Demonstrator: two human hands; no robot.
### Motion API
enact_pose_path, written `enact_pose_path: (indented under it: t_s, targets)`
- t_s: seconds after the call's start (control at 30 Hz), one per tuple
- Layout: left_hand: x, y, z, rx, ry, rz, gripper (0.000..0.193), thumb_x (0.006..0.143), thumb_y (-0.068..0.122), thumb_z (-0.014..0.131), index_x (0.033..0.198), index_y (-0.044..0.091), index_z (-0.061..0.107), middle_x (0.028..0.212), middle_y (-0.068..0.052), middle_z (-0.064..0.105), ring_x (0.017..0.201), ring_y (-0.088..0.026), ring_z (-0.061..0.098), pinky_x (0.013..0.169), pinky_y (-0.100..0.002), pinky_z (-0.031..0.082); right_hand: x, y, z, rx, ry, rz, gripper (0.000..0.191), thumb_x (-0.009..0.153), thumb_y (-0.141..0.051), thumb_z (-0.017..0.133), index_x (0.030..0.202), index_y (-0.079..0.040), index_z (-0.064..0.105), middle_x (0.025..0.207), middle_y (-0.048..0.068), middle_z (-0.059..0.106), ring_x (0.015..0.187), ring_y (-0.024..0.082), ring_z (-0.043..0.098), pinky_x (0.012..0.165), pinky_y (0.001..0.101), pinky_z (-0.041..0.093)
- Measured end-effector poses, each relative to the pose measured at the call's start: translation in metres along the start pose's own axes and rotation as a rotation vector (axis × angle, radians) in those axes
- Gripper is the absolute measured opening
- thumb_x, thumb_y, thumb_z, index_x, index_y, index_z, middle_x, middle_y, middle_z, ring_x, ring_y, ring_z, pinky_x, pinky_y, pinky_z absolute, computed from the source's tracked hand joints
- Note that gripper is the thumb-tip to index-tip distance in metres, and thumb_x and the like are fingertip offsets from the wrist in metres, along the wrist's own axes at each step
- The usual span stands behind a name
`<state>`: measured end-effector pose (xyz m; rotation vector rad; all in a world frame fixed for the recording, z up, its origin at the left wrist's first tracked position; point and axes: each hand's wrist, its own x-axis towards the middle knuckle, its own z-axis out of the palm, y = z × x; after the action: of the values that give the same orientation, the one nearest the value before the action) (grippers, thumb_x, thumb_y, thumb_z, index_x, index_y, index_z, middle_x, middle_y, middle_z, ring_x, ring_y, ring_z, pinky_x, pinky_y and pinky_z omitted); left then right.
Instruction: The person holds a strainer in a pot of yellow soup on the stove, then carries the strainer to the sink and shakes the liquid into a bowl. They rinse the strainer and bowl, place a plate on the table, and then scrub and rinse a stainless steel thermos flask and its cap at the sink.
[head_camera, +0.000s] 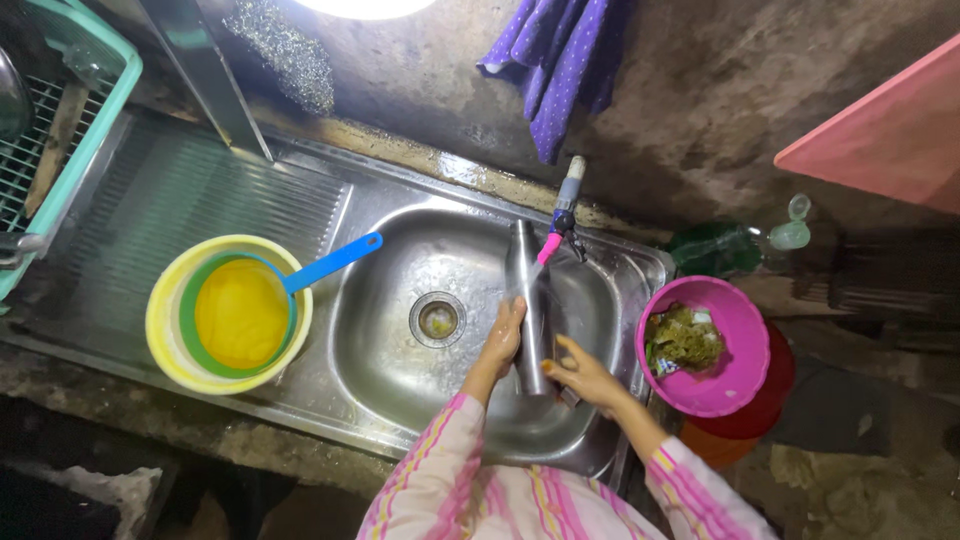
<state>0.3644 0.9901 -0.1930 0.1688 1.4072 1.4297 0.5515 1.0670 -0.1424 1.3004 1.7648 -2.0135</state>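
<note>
Nearest the camera, two pink-striped sleeves reach into the steel sink. The left hand is wrapped around the side of a tall steel tumbler, which stands tilted over the basin just right of the drain. The right hand is curled at the tumbler's lower end, fingers bent as if rubbing it; whether it grips a scrubber cannot be told. The step in hand looks like washing the tumbler under the tap, whose pink-tipped spout sits just above the tumbler's top. Rinsing it well would call for turning it under the spout while the left hand keeps a firm hold on the wet metal. On the drainboard to the left rests a yellow bowl holding a blue-handled strainer; to the right, a pink basin holds green scraps. Beyond, a purple cloth hangs on the wall.
</note>
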Motion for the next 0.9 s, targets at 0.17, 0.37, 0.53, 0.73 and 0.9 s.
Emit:
enact_pose_path:
  t_s: [0.17, 0.37, 0.53, 0.73, 0.9]
  targets:
    - [0.001, 0.008, -0.011, -0.38, -0.139, -0.013, 0.073, 0.099, 0.047, 0.058, 0.16, 0.014, 0.032, 0.156, -0.008, 0.045, 0.142, -0.021, 0.041, 0.116, -0.035, 0.033, 0.002, -0.039, 0.004, -0.053, -0.041, 0.093, 0.1, 0.081, -0.028, 0.081, 0.16, -0.015, 0.021, 0.121, 0.019, 0.071, 0.102, 0.021, 0.069, 0.082, 0.0359, 0.056]
    - [-0.001, 0.019, -0.01, -0.371, -0.122, -0.093, 0.086, 0.086, 0.032, 0.074, 0.159, 0.019, 0.03, 0.131, -0.019, 0.058, 0.117, -0.028, 0.057, 0.098, -0.041, 0.049, -0.003, -0.044, -0.004, -0.008, -0.084, 0.044, 0.089, 0.084, -0.027, 0.078, 0.156, -0.012, 0.027, 0.12, 0.016, 0.072, 0.105, 0.019, 0.069, 0.088, 0.0324, 0.054]
    - [-0.015, 0.019, -0.006, -0.19, -0.062, 0.047, 0.089, 0.086, 0.031, 0.083, 0.158, 0.01, 0.035, 0.139, -0.013, 0.061, 0.124, -0.024, 0.06, 0.102, -0.038, 0.05, 0.034, -0.078, -0.011, 0.044, 0.111, -0.212, 0.062, 0.089, -0.034, 0.072, 0.142, -0.004, 0.059, 0.119, 0.011, 0.075, 0.106, 0.016, 0.069, 0.091, 0.0296, 0.052]
    - [-0.046, 0.027, -0.01, -0.064, 0.002, -0.072, 0.093, 0.082, 0.034, 0.081, 0.156, 0.015, 0.028, 0.139, -0.012, 0.056, 0.124, -0.024, 0.058, 0.103, -0.04, 0.049, 0.074, -0.131, 0.008, -0.4, 0.282, -0.026, 0.075, 0.077, -0.06, 0.076, 0.126, -0.003, 0.069, 0.104, 0.016, 0.076, 0.089, 0.026, 0.074, 0.078, 0.0358, 0.057]
    - [-0.053, 0.043, -0.012, 0.072, 0.059, -0.004, 0.084, 0.086, 0.037, 0.078, 0.153, 0.014, 0.034, 0.138, -0.011, 0.058, 0.124, -0.023, 0.057, 0.103, -0.04, 0.047, 0.09, -0.126, 0.02, -0.233, 0.434, 0.035, 0.055, 0.087, -0.053, 0.064, 0.115, -0.006, 0.073, 0.096, 0.015, 0.074, 0.085, 0.025, 0.071, 0.076, 0.0382, 0.056]
